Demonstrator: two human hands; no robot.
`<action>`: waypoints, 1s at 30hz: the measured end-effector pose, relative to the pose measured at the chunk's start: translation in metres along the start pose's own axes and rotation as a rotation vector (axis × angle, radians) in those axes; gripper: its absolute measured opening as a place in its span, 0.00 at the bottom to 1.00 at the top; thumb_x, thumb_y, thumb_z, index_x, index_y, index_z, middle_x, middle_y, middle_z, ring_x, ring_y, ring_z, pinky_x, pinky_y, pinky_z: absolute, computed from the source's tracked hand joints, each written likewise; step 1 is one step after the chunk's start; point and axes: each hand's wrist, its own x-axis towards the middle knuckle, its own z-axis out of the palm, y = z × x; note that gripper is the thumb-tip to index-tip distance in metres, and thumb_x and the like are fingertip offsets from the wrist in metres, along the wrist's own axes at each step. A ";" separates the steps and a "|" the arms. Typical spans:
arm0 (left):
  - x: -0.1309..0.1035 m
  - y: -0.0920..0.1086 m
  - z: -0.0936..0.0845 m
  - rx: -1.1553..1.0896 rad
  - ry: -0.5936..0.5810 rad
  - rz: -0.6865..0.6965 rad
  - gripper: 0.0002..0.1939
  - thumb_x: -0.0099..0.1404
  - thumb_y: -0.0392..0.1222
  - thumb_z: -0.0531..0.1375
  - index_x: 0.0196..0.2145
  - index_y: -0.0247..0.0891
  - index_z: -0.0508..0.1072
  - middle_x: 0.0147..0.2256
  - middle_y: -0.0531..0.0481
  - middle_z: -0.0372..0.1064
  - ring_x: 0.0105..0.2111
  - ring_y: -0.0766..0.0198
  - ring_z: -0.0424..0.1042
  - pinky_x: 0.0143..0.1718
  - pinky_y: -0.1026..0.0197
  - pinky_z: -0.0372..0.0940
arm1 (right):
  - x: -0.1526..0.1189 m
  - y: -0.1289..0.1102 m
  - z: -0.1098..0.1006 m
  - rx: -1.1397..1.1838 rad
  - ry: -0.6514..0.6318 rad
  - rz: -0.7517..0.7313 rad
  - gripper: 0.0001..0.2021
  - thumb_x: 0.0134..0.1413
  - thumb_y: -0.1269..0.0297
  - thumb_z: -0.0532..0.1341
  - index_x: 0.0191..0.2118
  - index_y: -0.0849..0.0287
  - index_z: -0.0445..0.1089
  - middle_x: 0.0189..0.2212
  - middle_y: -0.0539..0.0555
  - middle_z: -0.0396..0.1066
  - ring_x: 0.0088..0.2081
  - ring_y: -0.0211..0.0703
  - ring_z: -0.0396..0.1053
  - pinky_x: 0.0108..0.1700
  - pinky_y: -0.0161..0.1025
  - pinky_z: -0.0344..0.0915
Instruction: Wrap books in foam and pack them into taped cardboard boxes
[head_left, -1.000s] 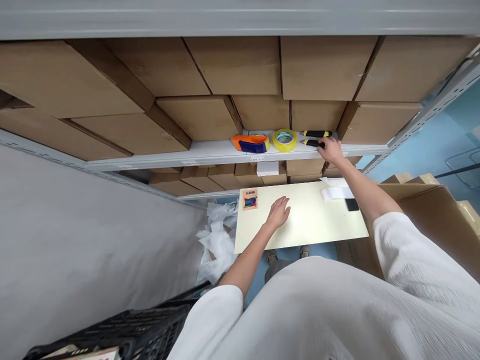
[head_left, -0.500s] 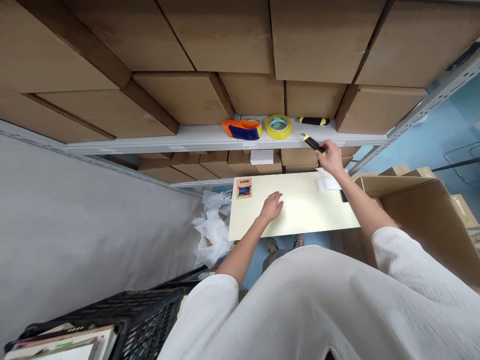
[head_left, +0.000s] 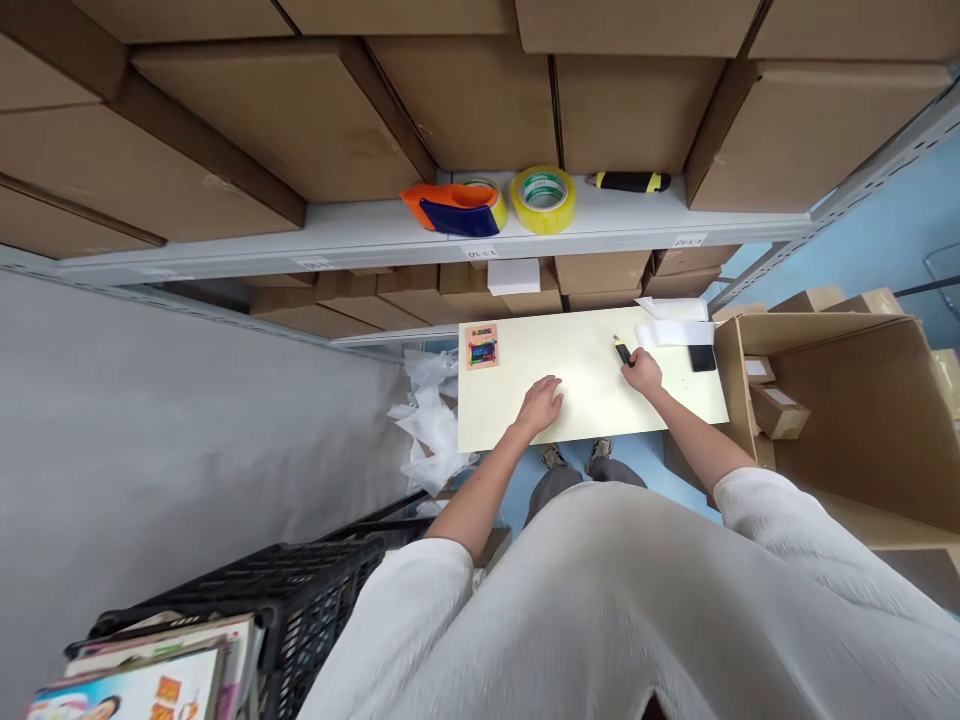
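My right hand (head_left: 643, 373) is closed around a black and yellow utility knife (head_left: 622, 350), held low over the right half of a pale table (head_left: 585, 400). My left hand (head_left: 540, 406) rests near the table's middle with its fingers stretched out and nothing in them. A small pinkish card-like item with a colourful picture (head_left: 481, 346) lies at the table's left end. Beyond my right hand are a strip of white paper (head_left: 675, 334) and a black phone-like object (head_left: 702, 358).
On the shelf edge (head_left: 337, 252) sit an orange and blue tape dispenser (head_left: 457, 212), a yellow tape roll (head_left: 543, 200) and a second utility knife (head_left: 631, 182). An open carton (head_left: 862, 420) stands right. White wrapping (head_left: 435, 430) and a black crate (head_left: 300, 610) are left.
My right hand has brought the utility knife down from the shelf edge to the table. My left hand stays nearly in place. The view has tilted lower.
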 end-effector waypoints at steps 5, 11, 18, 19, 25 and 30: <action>-0.007 -0.004 0.008 -0.015 -0.019 -0.023 0.25 0.76 0.42 0.55 0.68 0.38 0.72 0.70 0.38 0.68 0.72 0.46 0.65 0.75 0.39 0.61 | 0.002 0.011 0.020 -0.076 -0.061 0.018 0.07 0.63 0.65 0.62 0.46 0.53 0.67 0.51 0.61 0.74 0.49 0.56 0.73 0.46 0.46 0.70; -0.013 -0.007 0.013 -0.016 -0.045 -0.029 0.25 0.77 0.42 0.54 0.67 0.37 0.72 0.71 0.38 0.67 0.73 0.47 0.64 0.76 0.42 0.60 | 0.012 0.014 0.031 -0.119 -0.066 -0.003 0.06 0.68 0.63 0.61 0.48 0.54 0.66 0.53 0.64 0.71 0.54 0.58 0.70 0.48 0.49 0.70; -0.012 -0.011 0.022 -0.039 -0.045 -0.060 0.24 0.77 0.42 0.55 0.67 0.37 0.73 0.71 0.38 0.67 0.73 0.47 0.65 0.75 0.42 0.61 | 0.018 0.016 0.034 -0.171 -0.084 -0.038 0.08 0.68 0.61 0.62 0.49 0.54 0.66 0.53 0.64 0.69 0.54 0.59 0.69 0.50 0.49 0.70; -0.011 -0.011 0.022 -0.040 -0.041 -0.059 0.25 0.77 0.42 0.55 0.67 0.38 0.73 0.71 0.38 0.68 0.73 0.47 0.65 0.75 0.42 0.61 | 0.017 0.016 0.033 -0.184 -0.082 -0.047 0.08 0.68 0.60 0.62 0.49 0.54 0.67 0.54 0.64 0.68 0.55 0.59 0.69 0.51 0.50 0.70; -0.006 -0.008 0.010 -0.042 -0.012 -0.053 0.25 0.77 0.43 0.54 0.67 0.38 0.73 0.71 0.38 0.68 0.73 0.46 0.64 0.75 0.40 0.61 | 0.007 0.012 0.018 -0.224 -0.044 -0.131 0.09 0.73 0.58 0.58 0.50 0.56 0.69 0.58 0.67 0.67 0.58 0.61 0.68 0.56 0.52 0.68; -0.003 -0.004 -0.007 -0.073 0.095 -0.067 0.24 0.76 0.42 0.55 0.66 0.39 0.73 0.70 0.38 0.70 0.72 0.46 0.66 0.74 0.39 0.62 | 0.000 -0.003 -0.003 -0.222 -0.029 -0.215 0.09 0.72 0.60 0.57 0.52 0.56 0.70 0.58 0.66 0.68 0.57 0.61 0.68 0.56 0.51 0.68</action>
